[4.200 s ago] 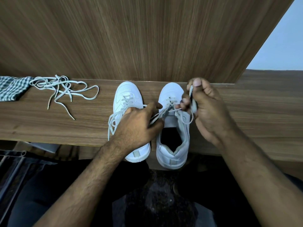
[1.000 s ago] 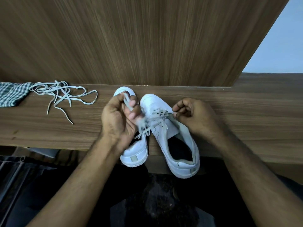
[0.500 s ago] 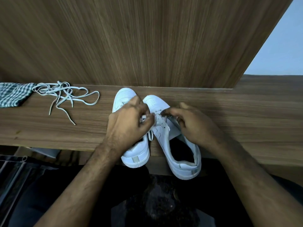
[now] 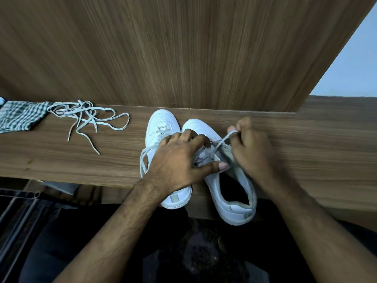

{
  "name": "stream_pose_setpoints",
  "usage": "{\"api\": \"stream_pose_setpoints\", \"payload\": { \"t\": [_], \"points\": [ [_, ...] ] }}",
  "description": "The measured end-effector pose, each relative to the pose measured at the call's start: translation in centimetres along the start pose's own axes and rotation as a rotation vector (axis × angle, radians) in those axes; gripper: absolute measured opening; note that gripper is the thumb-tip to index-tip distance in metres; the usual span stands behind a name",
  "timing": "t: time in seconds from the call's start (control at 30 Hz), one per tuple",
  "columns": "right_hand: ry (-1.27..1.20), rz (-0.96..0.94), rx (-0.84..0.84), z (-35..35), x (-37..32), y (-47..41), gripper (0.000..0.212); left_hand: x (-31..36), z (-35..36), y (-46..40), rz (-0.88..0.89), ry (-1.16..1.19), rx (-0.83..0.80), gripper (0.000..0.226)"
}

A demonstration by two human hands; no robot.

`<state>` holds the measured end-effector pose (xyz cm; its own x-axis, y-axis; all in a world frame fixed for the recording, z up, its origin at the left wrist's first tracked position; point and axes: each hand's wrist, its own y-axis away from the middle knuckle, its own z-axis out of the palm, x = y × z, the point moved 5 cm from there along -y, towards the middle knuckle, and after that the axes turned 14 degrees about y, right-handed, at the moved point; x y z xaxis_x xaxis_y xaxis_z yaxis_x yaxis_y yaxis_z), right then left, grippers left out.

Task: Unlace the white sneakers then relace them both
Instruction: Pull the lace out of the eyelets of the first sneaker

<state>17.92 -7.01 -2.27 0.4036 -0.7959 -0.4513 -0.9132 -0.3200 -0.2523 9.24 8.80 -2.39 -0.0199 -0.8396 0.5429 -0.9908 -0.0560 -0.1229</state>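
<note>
Plainly, with left hand (image 4: pixel 179 160) gripping the right sneaker (image 4: pixel 222 170), right hand (image 4: pixel 251 148) pinching its lace (image 4: pixel 223 140) toward 1 o'clock, a hard tug may skew it.

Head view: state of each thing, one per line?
Left sneaker: partly laced, loose loops at its side.
Right sneaker: being laced, tilted.
Left hand: holds right sneaker.
Right hand: pinches lace, pulled taut.
Spare lace: loose, tangled.
Checked cloth: crumpled.

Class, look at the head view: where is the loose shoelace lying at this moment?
The loose shoelace lies tangled on the wooden shelf, left of the two white sneakers, its far end beside the checked cloth.
</note>
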Motion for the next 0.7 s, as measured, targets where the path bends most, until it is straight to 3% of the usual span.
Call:
{"api": "stream_pose_setpoints", "payload": {
  "t": [0.07, 0.17, 0.23, 0.33, 0.47, 0.53, 0.67, 0.7],
  "points": [
    [-0.073, 0.02, -0.099, 0.4, 0.6, -0.2, 0.006, 0.2, 0.2, 0.0, -0.018, -0.027, 0.002, 0.077],
    [-0.127, -0.188, -0.348, 0.7, -0.2, 0.4, 0.031, 0.5, 0.5, -0.2, -0.051, -0.016, 0.004, 0.074],
    [-0.02, -0.337, -0.428, 0.6, -0.4, 1.3, 0.03, 0.3, 0.4, -0.3, -0.06, 0.039, 0.007, 0.075],
    [0.151, -0.407, -0.366, 0.2, -0.3, 1.7, 0.026, -0.4, 0.0, -0.5, -0.035, 0.104, -0.016, 0.078],
    [0.128, -0.427, -0.298, 0.0, -0.8, 1.1, 0.015, -1.3, -0.1, -0.7, -0.025, 0.141, -0.086, 0.077],
    [-0.057, -0.345, -0.268, -0.2, -1.2, 0.7, 0.016, -1.3, -0.2, -0.6, -0.023, 0.159, -0.094, 0.074],
    [-1.047, 0.204, -0.311, -0.3, -1.6, 0.5, 0.027, -1.2, -0.4, -0.5, -0.02, 0.166, -0.126, 0.072],
    [-1.039, 0.233, -0.295, -0.4, -1.5, 0.5, 0.027, -1.2, -0.4, -0.5, -0.019, 0.163, -0.136, 0.073]
  ]
}}
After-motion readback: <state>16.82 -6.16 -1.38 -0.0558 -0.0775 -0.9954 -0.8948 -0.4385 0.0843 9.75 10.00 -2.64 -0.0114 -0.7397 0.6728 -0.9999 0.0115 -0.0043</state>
